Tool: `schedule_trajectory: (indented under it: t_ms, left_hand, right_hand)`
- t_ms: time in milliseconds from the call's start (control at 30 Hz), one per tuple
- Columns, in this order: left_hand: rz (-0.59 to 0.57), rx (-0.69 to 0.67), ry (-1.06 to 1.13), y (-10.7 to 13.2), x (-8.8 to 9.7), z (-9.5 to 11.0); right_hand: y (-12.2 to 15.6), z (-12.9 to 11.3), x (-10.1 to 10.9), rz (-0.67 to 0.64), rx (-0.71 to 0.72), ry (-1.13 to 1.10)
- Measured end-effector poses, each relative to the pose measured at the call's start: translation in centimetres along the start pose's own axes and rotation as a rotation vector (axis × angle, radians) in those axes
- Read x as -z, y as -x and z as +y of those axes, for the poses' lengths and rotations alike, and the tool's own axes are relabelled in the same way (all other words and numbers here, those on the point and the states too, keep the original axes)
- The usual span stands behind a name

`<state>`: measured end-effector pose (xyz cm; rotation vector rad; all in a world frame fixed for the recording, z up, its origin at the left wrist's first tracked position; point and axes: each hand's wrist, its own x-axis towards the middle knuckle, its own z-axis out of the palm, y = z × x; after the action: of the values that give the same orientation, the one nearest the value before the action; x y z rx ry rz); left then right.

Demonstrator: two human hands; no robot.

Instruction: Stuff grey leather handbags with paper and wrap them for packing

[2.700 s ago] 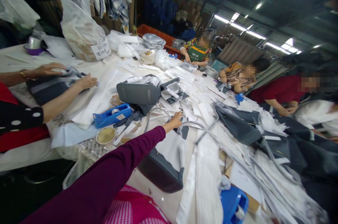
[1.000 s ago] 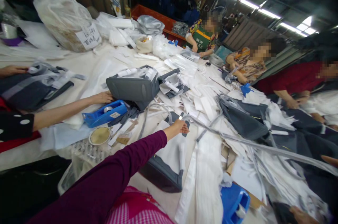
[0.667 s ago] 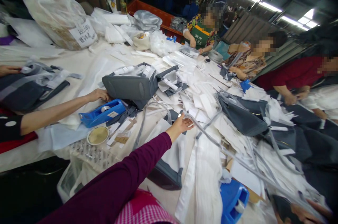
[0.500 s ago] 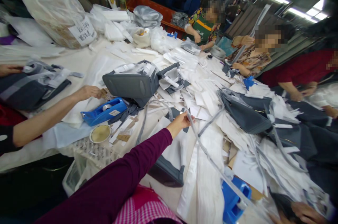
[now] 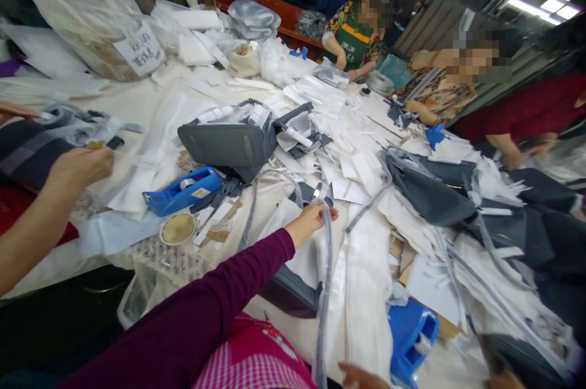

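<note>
My left hand [image 5: 312, 220], in a purple sleeve, reaches over the table and is closed on a long grey strap [image 5: 326, 279]. The strap hangs from the fingers and runs down toward me, over white fabric sheets [image 5: 361, 291]. A small dark grey piece with a metal fitting [image 5: 314, 193] lies just beyond the fingers. A sliver of my right hand [image 5: 361, 377] shows at the bottom edge beside the strap's lower end; its fingers are hidden. A dark grey bag [image 5: 286, 291] lies under my forearm.
A grey bag [image 5: 229, 145], a blue tape dispenser [image 5: 183, 190] and a round tin lid [image 5: 177, 229] lie to the left. A second blue dispenser [image 5: 409, 334] sits near me. A co-worker's hand [image 5: 77, 169] is at left; other people work across the fabric-covered table [image 5: 151, 102].
My left hand has lifted the grey strap out of the pile and drawn it toward me, so it now hangs down. The co-worker's hand moved left, away from the tape dispenser.
</note>
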<state>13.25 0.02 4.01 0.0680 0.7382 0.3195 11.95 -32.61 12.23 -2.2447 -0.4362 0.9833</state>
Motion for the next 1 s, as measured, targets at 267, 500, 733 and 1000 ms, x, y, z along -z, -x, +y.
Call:
schedule_trajectory:
  t_ms: [267, 500, 733, 1000]
  left_hand:
    - [-0.022, -0.107, -0.154, 2.9, 0.2, -3.3]
    - [0.098, -0.338, -0.367, 1.0, 1.8, 2.5]
    - [0.054, -0.35, -0.486, -2.9, 0.9, 3.5]
    - [-0.018, -0.394, -0.492, -0.3, 0.1, 2.9]
  right_hand:
    - [-12.7, -8.1, -6.8, -0.067, 0.143, -0.38]
    - [-15.0, -11.5, -5.1, -0.297, 0.006, -0.636]
    - [-16.4, -14.5, -3.2, -0.423, -0.023, -0.708]
    - [-18.7, -17.0, -2.6, -0.512, -0.035, -0.657]
